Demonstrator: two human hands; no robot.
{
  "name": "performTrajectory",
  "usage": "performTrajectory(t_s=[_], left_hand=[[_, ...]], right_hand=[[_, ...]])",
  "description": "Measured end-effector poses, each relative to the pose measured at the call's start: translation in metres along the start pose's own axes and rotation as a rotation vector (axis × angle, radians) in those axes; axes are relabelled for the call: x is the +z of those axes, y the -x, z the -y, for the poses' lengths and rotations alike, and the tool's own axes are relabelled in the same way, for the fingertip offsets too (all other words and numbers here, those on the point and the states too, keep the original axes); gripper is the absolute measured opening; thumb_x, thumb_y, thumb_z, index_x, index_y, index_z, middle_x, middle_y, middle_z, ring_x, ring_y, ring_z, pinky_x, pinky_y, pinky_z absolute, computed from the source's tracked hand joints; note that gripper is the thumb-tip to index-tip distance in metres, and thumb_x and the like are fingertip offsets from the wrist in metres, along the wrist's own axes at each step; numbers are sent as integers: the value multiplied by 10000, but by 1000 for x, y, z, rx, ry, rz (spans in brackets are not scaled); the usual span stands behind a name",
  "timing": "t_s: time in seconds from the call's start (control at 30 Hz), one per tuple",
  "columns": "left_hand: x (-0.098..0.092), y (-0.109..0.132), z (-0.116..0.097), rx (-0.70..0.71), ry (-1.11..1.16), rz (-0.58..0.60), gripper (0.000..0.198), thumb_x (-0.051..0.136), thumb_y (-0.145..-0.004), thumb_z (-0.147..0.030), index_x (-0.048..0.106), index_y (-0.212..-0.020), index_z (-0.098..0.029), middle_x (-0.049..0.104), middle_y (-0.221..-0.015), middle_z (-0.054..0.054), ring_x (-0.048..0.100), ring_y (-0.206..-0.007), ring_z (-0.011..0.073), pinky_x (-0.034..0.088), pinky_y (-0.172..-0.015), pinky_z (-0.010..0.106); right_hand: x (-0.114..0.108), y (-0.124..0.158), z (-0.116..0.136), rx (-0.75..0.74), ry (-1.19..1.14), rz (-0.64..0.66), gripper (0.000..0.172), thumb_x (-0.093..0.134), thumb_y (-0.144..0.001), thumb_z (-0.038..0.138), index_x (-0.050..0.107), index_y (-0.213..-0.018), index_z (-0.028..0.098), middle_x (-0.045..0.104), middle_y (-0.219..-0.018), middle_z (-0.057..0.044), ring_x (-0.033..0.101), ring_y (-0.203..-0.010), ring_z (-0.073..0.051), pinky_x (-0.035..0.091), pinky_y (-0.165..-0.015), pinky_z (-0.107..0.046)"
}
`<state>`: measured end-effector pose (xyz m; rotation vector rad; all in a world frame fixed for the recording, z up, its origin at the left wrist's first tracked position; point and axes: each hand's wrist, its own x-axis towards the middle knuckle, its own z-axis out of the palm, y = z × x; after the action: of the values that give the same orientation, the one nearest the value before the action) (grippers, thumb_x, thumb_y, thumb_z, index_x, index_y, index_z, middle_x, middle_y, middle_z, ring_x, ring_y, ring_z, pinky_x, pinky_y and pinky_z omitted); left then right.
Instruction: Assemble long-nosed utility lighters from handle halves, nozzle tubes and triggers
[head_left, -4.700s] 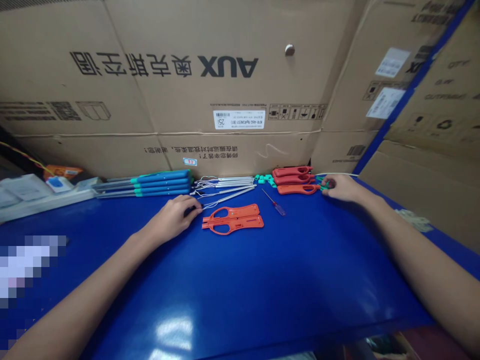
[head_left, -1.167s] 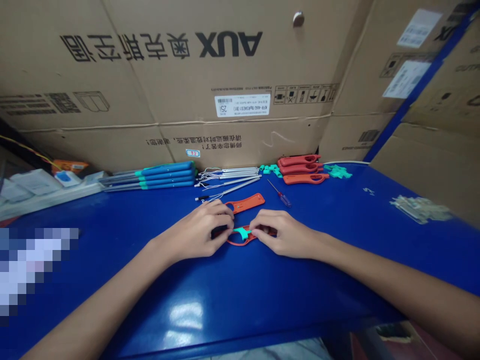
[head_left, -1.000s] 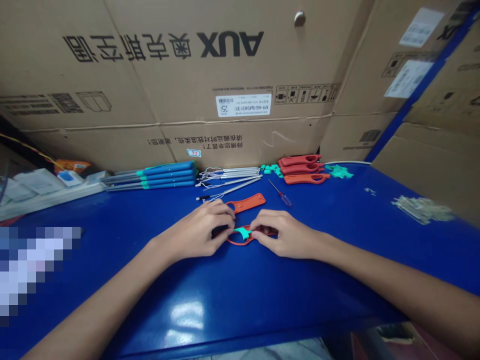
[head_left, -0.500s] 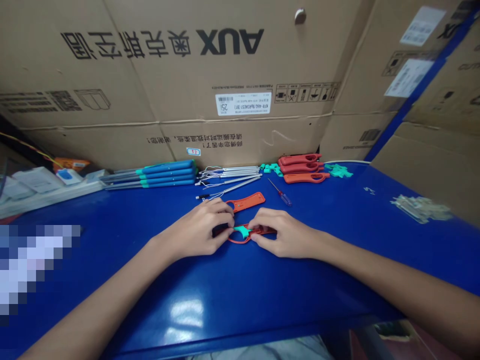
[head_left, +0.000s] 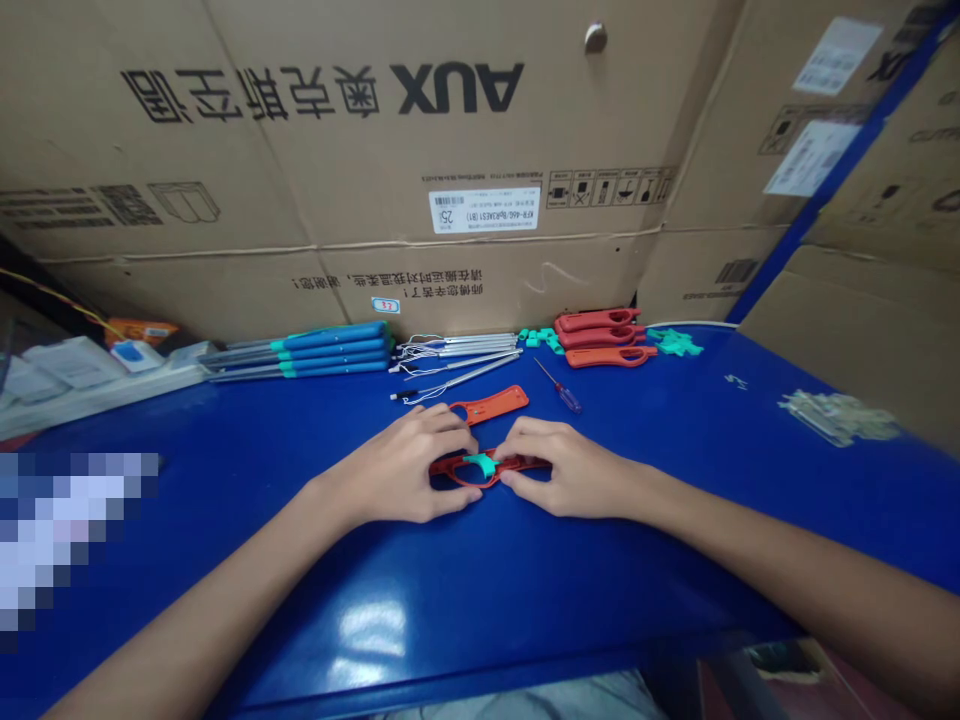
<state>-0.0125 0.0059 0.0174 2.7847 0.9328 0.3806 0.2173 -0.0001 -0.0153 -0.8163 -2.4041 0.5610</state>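
On the blue table [head_left: 480, 590], as the head camera sees it, a red-orange handle shell [head_left: 450, 467] lies open between the two hands, a mint-green trigger [head_left: 484, 464] set across its loop. Nearly five seconds ago this shell lay against its matching orange half [head_left: 499, 404]; now a gap parts them, with the matching half just beyond the fingers. The right hand [head_left: 576, 470], then out at the heap of green triggers [head_left: 676, 342], has come back to the shell's right part. Its thumb and forefinger curl about the shell with a small space between the tips; whether they clamp it I cannot tell. The left hand [head_left: 409, 470] shows the freshest change: half a second ago its thumb and forefinger were close together at the trigger's left end, and now they stand apart, thumb on the near side, baring more of the shell's left end. Unmoved behind are the screwdriver [head_left: 568, 397], the red handles [head_left: 592, 337], the wired metal rods [head_left: 480, 346] and the blue-handled stack [head_left: 341, 350].
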Motion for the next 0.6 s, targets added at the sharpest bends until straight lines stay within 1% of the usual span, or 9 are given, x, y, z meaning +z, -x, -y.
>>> performTrajectory(t_s=[0.33, 0.53, 0.6], left_hand=[[2, -1, 1, -16, -2, 43, 260, 639, -835, -370, 656, -996, -166, 656, -977, 73, 601, -915, 228, 467, -834, 384], [1, 0, 1, -20, 0, 49, 262, 633, -837, -367, 660, -1000, -164, 660, -956, 73, 608, -891, 222, 469, -810, 374], [1, 0, 2, -17, 0, 47, 262, 632, -835, -369, 662, -997, -166, 662, -953, 72, 611, -885, 221, 468, -805, 371]], right_hand=[[-3, -1, 1, 16, 11, 38, 244, 568, -883, 198, 708, -1077, 156, 643, -946, -73, 618, -844, -163, 509, -817, -310], [-2, 1, 1, 7, 6, 35, 246, 571, -879, 197, 701, -1083, 154, 645, -955, -74, 620, -848, -163, 511, -816, -311], [-1, 2, 0, 5, -7, 15, 252, 578, -871, 188, 695, -1090, 144, 650, -946, -76, 620, -842, -161, 515, -805, -305]])
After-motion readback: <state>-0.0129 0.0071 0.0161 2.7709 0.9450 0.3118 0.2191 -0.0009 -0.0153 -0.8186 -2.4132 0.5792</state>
